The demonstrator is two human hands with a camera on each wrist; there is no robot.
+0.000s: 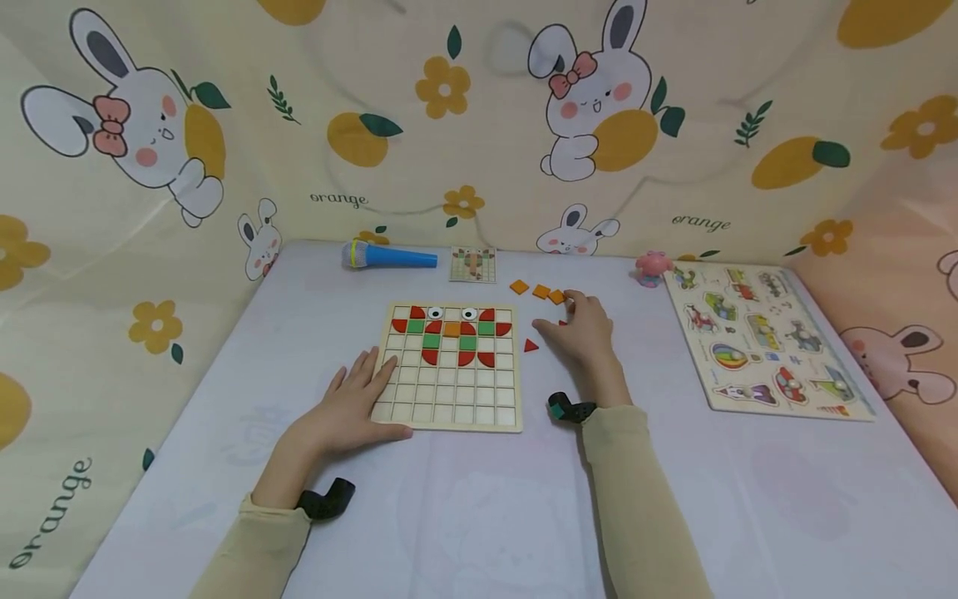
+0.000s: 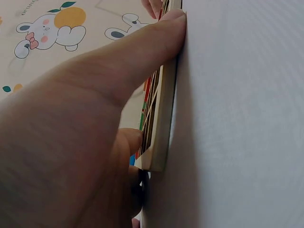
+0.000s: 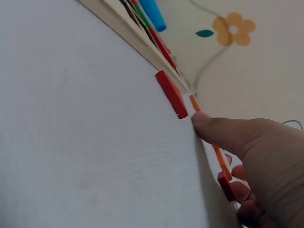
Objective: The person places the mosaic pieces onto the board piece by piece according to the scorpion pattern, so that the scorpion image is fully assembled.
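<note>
A square wooden grid board lies on the table, its upper rows filled with red, green, orange and eye-marked pieces. My left hand rests on its left side, fingers spread and the thumb along the near edge. Right of the board, my right hand reaches over loose pieces, thumb apart from the fingers. Its fingertips are at the rightmost orange square; another orange square lies beside it. A red triangle lies near the thumb. A second red piece is partly hidden by the hand.
Behind the board lie a blue toy microphone and a small pattern card. One more orange square is right of the card. At the right are a pink figurine and a wooden picture puzzle. Printed cloth rises behind.
</note>
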